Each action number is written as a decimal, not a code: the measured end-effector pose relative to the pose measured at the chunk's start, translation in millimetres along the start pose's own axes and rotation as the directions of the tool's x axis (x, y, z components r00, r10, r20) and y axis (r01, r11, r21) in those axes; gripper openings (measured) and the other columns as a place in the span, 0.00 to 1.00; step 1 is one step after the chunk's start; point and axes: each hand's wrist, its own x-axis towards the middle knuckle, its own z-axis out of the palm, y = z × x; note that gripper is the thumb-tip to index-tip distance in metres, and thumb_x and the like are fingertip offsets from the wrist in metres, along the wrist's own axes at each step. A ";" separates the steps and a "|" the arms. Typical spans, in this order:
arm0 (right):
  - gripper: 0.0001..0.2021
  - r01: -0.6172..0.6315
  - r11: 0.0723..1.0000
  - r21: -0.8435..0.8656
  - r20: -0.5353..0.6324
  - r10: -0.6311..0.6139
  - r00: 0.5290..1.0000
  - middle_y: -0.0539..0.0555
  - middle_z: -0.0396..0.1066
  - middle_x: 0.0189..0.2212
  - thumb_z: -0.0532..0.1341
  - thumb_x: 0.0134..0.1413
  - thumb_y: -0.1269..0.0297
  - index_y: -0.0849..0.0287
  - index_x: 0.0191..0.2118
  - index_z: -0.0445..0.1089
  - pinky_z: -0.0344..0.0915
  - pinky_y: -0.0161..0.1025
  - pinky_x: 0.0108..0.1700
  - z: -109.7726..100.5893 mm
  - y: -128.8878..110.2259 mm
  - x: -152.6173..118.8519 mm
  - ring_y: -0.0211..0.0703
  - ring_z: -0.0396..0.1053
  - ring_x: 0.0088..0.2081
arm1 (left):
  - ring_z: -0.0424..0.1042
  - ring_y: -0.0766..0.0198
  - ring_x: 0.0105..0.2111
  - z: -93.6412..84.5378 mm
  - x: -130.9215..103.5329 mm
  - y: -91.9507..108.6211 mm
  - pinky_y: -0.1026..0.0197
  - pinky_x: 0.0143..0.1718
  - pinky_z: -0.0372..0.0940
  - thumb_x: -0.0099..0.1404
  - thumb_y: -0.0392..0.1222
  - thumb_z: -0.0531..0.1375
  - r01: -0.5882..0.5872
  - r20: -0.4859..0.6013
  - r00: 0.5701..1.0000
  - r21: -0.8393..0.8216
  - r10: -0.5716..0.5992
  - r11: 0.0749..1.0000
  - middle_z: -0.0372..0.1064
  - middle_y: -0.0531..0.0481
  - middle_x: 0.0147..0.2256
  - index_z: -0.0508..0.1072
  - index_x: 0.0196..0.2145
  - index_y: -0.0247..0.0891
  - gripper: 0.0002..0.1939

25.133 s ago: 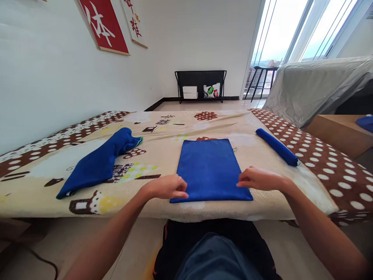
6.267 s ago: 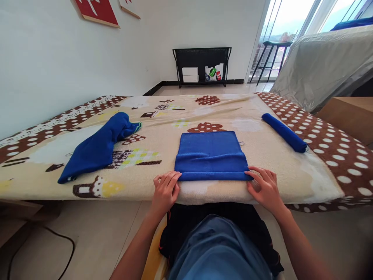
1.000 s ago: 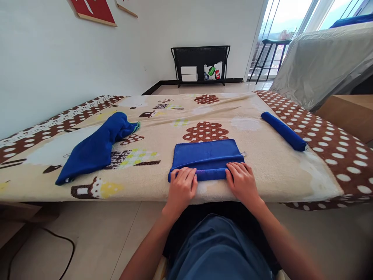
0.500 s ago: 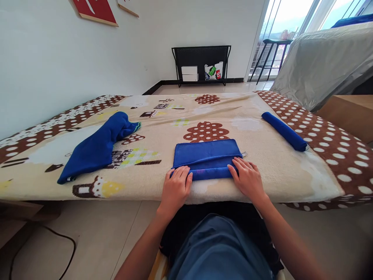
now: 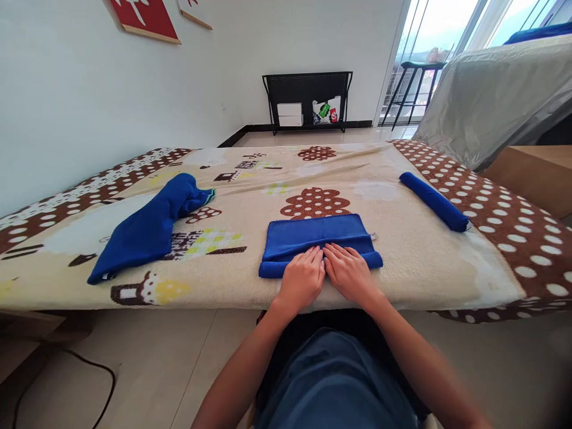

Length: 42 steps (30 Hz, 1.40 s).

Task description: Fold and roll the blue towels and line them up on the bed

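Note:
A blue cloth (image 5: 313, 227) lies on the patterned blanket in front of me, its near edge folded over into a thick band. Both my hands meet at the middle of that band. My left hand (image 5: 302, 277) has its fingers together over the fold, and my right hand (image 5: 349, 271) grips it the same way, fingertips nearly touching the left ones. The thumbs are mostly hidden. Off to the left is a loose, crumpled blue cloth (image 5: 143, 232). A tightly rolled blue cloth (image 5: 434, 201) rests at the right.
The cream blanket (image 5: 384, 208) has brown dotted borders and covers a wide raised surface. Beyond it a black rack (image 5: 308, 89) stands by the wall. A cardboard box (image 5: 531, 176), a grey-covered object (image 5: 496, 95) and a stool (image 5: 413, 86) are at the right.
Both hands have slid inward from the two ends of the folded band to its middle. The band's ends are now uncovered. The other two blue cloths have not moved.

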 end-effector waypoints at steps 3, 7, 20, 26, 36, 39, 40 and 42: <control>0.22 -0.054 0.999 0.005 0.011 0.054 0.998 0.57 0.65 0.61 0.45 0.70 0.62 0.60 0.61 0.66 0.57 0.48 0.62 -0.3 5.9 2.4 0.46 0.62 0.63 | 0.65 0.54 0.62 0.1 1.8 1.9 0.48 0.61 0.60 0.74 0.42 0.46 0.082 -0.010 0.997 0.002 -0.082 0.997 0.65 0.40 0.61 0.67 0.60 0.31 0.23; 0.22 -0.160 0.987 -0.020 -0.035 0.159 0.987 0.57 0.67 0.60 0.45 0.71 0.60 0.60 0.59 0.68 0.56 0.49 0.63 -0.4 22.4 -1.7 0.46 0.63 0.63 | 0.65 0.52 0.62 -5.7 -6.0 -5.6 0.46 0.58 0.62 0.74 0.47 0.46 0.212 -0.049 0.976 0.030 -0.210 0.977 0.66 0.38 0.60 0.70 0.58 0.33 0.24; 0.21 -0.061 0.996 -0.067 -0.021 0.060 0.998 0.62 0.71 0.55 0.45 0.70 0.65 0.65 0.54 0.72 0.61 0.46 0.58 -0.6 2.3 -1.1 0.49 0.68 0.59 | 0.68 0.52 0.59 -8.2 -1.1 -6.7 0.48 0.57 0.63 0.74 0.42 0.45 0.121 -0.002 0.993 0.103 -0.122 0.987 0.68 0.35 0.58 0.71 0.56 0.29 0.23; 0.21 -0.089 0.995 -0.040 0.020 0.090 0.996 0.60 0.69 0.58 0.45 0.70 0.62 0.62 0.58 0.69 0.59 0.47 0.60 4.7 5.0 10.7 0.47 0.65 0.61 | 0.62 0.56 0.63 -3.4 14.1 -10.5 0.47 0.63 0.59 0.74 0.44 0.45 0.100 0.077 0.992 -0.022 -0.098 0.995 0.63 0.42 0.62 0.67 0.60 0.36 0.24; 0.22 -0.358 0.912 -0.201 -0.090 0.347 0.934 0.65 0.70 0.56 0.48 0.69 0.58 0.67 0.54 0.70 0.60 0.51 0.59 -1.7 45.4 -11.1 0.54 0.66 0.60 | 0.65 0.47 0.61 -18.5 -27.3 -37.2 0.38 0.59 0.59 0.73 0.47 0.47 0.454 -0.126 0.889 0.125 -0.440 0.882 0.66 0.32 0.59 0.71 0.56 0.30 0.24; 0.22 -0.384 0.891 -0.240 -0.102 0.371 0.923 0.70 0.70 0.55 0.47 0.68 0.60 0.71 0.53 0.71 0.58 0.54 0.61 -4.0 40.3 -9.7 0.57 0.66 0.60 | 0.67 0.43 0.59 -21.5 -30.2 -36.9 0.35 0.62 0.53 0.73 0.46 0.47 0.498 -0.185 0.864 0.178 -0.468 0.849 0.68 0.27 0.57 0.74 0.52 0.26 0.24; 0.22 -0.378 0.893 -0.242 -0.099 0.365 0.926 0.70 0.70 0.55 0.47 0.69 0.62 0.72 0.52 0.71 0.57 0.55 0.61 -4.7 36.3 -7.8 0.58 0.66 0.60 | 0.68 0.44 0.58 -21.4 -28.8 -34.5 0.35 0.63 0.52 0.73 0.45 0.46 0.485 -0.181 0.872 0.186 -0.455 0.855 0.69 0.28 0.55 0.74 0.51 0.26 0.24; 0.23 -0.326 0.921 -0.212 -0.053 0.323 0.945 0.70 0.70 0.55 0.44 0.69 0.64 0.72 0.52 0.71 0.55 0.54 0.62 -5.6 26.6 -2.3 0.57 0.66 0.60 | 0.69 0.47 0.58 -19.7 -21.6 -27.7 0.38 0.64 0.53 0.73 0.42 0.45 0.392 -0.108 0.919 0.166 -0.379 0.905 0.71 0.31 0.54 0.75 0.50 0.27 0.23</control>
